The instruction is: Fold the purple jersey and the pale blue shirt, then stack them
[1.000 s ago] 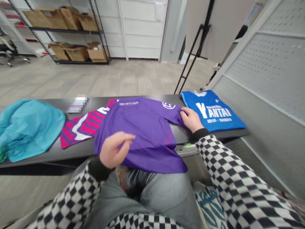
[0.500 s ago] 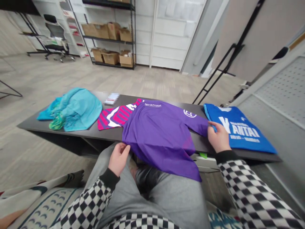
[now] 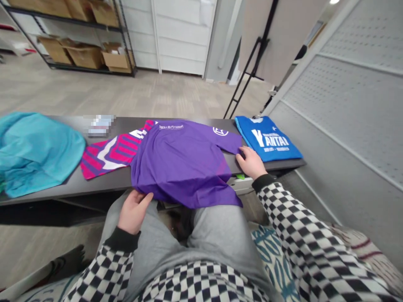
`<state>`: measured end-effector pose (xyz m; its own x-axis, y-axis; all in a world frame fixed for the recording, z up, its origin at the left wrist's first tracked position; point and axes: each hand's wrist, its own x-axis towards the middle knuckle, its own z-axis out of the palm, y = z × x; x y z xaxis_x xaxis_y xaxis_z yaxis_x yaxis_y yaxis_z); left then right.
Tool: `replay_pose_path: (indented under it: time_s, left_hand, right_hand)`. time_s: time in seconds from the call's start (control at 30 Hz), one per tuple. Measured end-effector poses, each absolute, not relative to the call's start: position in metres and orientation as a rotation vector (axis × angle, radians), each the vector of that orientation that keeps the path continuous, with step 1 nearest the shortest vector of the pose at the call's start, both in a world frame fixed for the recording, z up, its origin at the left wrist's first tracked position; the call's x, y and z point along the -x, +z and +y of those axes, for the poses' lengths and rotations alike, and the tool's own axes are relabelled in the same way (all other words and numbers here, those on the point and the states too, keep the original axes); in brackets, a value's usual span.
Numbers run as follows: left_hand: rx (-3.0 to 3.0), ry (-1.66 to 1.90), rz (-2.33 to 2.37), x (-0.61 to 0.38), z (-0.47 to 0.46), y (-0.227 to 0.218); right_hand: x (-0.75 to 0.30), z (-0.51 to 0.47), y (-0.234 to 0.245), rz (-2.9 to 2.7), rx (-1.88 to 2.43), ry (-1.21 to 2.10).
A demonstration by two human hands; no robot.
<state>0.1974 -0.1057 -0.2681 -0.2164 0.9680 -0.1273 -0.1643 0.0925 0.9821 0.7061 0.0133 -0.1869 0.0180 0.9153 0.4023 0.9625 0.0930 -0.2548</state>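
A purple T-shirt (image 3: 182, 163) lies spread on the dark table, its lower part hanging over the front edge towards my lap. Its left sleeve is patterned in pink, purple and white; the right one is plain purple with a round white logo. At the lower left hem rests my left hand (image 3: 134, 212), thumb spread from the fingers, fingertips partly at the cloth's edge. My right hand (image 3: 252, 162) is by the cuff of the plain sleeve, thumb and fingers apart, fingertips close to the cloth.
A folded blue shirt (image 3: 267, 140) with white lettering lies on the right of the table (image 3: 103, 180). Crumpled turquoise cloth (image 3: 37, 151) sits at the left, with a blurred small item (image 3: 100, 125) behind. A grey perforated panel (image 3: 349, 113) stands on the right.
The view has turned right and shifted, so the table's contents appear further left. My right hand has loosened from the sleeve's cuff. The shirt's sleeve lies flatter.
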Motion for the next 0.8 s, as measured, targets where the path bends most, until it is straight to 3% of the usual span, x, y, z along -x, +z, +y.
replay_pose_path:
  time_s: [0.43, 0.8]
  left_hand:
    - [-0.619, 1.495, 1.201, -0.191, -0.101, -0.254]
    - [-0.667, 1.508, 1.259, -0.166, -0.104, -0.275]
  right_hand:
    - [-0.71, 0.013, -0.188, -1.878, 1.851, -0.093]
    - [-0.71, 0.012, -0.186, -1.875, 1.891, -0.081]
